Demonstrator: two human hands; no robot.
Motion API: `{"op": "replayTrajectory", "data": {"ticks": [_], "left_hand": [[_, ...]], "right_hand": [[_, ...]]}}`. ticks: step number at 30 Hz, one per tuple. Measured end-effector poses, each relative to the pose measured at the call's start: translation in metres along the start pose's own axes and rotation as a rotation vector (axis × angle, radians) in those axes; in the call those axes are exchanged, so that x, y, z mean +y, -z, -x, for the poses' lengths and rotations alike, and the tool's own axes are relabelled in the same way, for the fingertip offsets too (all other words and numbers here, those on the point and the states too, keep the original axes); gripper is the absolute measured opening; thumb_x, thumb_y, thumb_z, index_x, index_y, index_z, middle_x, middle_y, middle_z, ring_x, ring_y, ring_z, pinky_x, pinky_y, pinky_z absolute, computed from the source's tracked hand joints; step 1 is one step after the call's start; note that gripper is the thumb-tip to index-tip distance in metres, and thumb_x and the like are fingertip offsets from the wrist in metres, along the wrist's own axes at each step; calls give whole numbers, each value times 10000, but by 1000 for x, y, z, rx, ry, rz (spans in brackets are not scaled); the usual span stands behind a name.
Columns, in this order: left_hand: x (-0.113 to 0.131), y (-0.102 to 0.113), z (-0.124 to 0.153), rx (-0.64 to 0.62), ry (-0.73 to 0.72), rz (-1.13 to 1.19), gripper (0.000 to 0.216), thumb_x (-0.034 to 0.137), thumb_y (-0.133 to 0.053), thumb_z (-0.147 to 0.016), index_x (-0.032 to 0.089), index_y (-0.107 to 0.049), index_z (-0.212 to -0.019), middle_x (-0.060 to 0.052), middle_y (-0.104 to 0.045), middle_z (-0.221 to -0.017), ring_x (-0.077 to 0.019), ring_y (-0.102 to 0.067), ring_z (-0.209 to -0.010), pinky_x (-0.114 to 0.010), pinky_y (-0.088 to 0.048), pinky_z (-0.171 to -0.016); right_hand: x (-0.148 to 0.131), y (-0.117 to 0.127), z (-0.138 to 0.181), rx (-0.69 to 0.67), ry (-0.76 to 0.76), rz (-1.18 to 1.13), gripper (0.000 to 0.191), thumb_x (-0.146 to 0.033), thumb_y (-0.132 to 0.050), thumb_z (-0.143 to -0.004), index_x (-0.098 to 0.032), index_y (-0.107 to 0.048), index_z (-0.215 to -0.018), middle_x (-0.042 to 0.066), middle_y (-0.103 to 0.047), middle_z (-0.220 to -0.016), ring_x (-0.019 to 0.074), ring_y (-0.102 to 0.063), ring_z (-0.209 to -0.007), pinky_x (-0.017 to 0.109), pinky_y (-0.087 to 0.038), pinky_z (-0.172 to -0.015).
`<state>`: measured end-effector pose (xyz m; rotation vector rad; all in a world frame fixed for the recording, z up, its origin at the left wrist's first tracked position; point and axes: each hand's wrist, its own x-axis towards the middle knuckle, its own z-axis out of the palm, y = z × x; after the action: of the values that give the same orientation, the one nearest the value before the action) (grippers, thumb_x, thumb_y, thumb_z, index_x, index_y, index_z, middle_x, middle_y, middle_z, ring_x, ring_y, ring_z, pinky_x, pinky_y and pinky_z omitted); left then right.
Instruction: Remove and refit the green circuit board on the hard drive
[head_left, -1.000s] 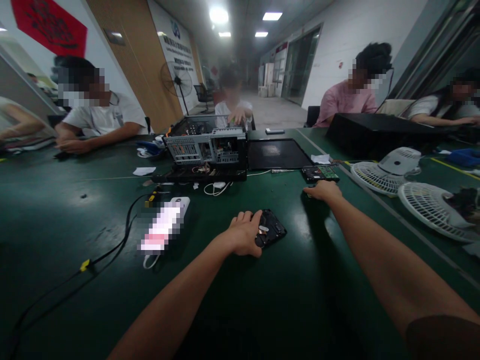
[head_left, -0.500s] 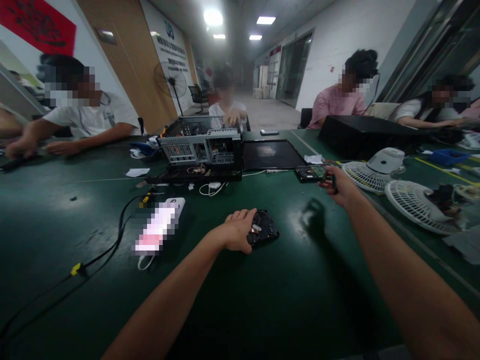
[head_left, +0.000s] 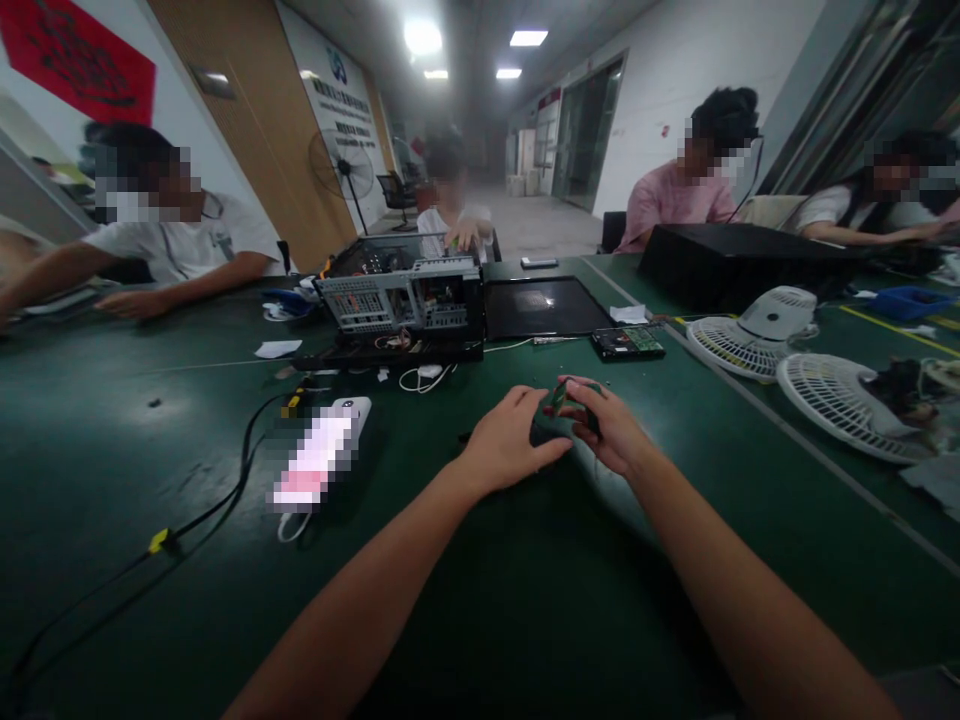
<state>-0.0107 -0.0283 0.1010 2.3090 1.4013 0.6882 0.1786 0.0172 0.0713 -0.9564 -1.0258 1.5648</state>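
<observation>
My left hand (head_left: 508, 440) is curled over a flat black device (head_left: 535, 431) near the middle of the green table. Most of that device is hidden beneath the palm and fingers. Close against it on the right, my right hand (head_left: 611, 430) pinches a thin greenish piece (head_left: 558, 399) that looks like a small circuit board. Something dark also shows among the right fingers, too small to make out. Beyond the hands lies a hard drive (head_left: 628, 344) with its green board facing up, touched by neither hand.
An opened computer case (head_left: 405, 295) stands ahead, beside a flat black panel (head_left: 547, 308). A phone (head_left: 319, 455) with a white cable lies left, near a black cable (head_left: 244, 455). White fan parts (head_left: 739, 345) and a black box (head_left: 742, 265) are at right. Several people sit around the table.
My right hand has come from beside the hard drive back toward my left hand, bringing the greenish piece. The left hand has shifted slightly right and now covers more of the black device.
</observation>
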Motion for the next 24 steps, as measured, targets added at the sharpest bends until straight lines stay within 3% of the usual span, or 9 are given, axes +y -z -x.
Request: {"op": "replayTrajectory", "data": {"ticks": [4, 7, 8, 10, 12, 14, 19, 24], "left_hand": [[6, -9, -8, 102, 48, -54, 311, 378, -516, -1004, 232, -620, -1257, -69, -670, -1230, -242, -630, -1126, -368, -500, -997], [-9, 1, -9, 191, 47, -105, 259, 280, -440, -1032, 226, -677, -1122, -55, -711, -1079, -220, -657, -1028, -343, -500, -944], [-15, 7, -10, 225, 61, -129, 249, 273, -446, -1028, 217, -687, -1054, -56, -715, -1017, -223, -662, -988, -344, -501, -918], [-26, 20, -10, 325, 115, -167, 238, 268, -455, -1024, 205, -683, -994, -62, -713, -967, -229, -662, -943, -342, -495, -870], [-34, 31, -10, 390, 142, -180, 221, 253, -466, -1016, 207, -682, -1008, -61, -718, -983, -232, -661, -938, -341, -485, -846], [-38, 38, -10, 422, 157, -181, 208, 246, -479, -1008, 201, -682, -995, -61, -720, -966, -231, -660, -925, -340, -475, -838], [-42, 42, -9, 431, 154, -176, 210, 254, -494, -1001, 200, -668, -898, -48, -710, -873, -218, -654, -841, -334, -456, -791], [-43, 44, -9, 438, 161, -153, 204, 251, -495, -1002, 205, -668, -904, -41, -718, -884, -209, -657, -829, -329, -456, -784]], "right_hand": [[0, -18, 12, 11, 136, 175, 411, -431, -825, -765, -319, -679, -1132, 16, -681, -1137, 129, -691, -735, 149, -302, -328], [3, -10, 4, -75, 165, 355, 379, -484, -703, -865, -355, -658, -1219, 33, -696, -1194, 197, -721, -860, 191, -358, -358], [4, -5, -3, -64, 190, 473, 379, -479, -656, -898, -359, -647, -1257, 38, -710, -1185, 222, -723, -920, 223, -440, -415], [2, 10, -24, 93, 302, 860, 347, -378, -631, -909, -314, -672, -1248, 43, -730, -1167, 248, -700, -1050, 320, -587, -704], [-2, 25, -51, 205, 346, 1309, 401, -247, -601, -886, -250, -670, -1281, 70, -690, -1300, 275, -630, -1221, 391, -530, -996], [-6, 36, -80, 144, 296, 1675, 502, -181, -565, -865, -193, -617, -1364, 106, -638, -1392, 284, -605, -1269, 388, -468, -1083], [-2, 40, -137, -13, 232, 1810, 617, -106, -634, -752, -150, -619, -1368, 148, -632, -1402, 293, -603, -1287, 342, -454, -1086], [11, 30, -151, -128, 194, 1870, 646, -118, -630, -748, -121, -599, -1394, 171, -679, -1327, 325, -648, -1224, 369, -491, -1038]]}}
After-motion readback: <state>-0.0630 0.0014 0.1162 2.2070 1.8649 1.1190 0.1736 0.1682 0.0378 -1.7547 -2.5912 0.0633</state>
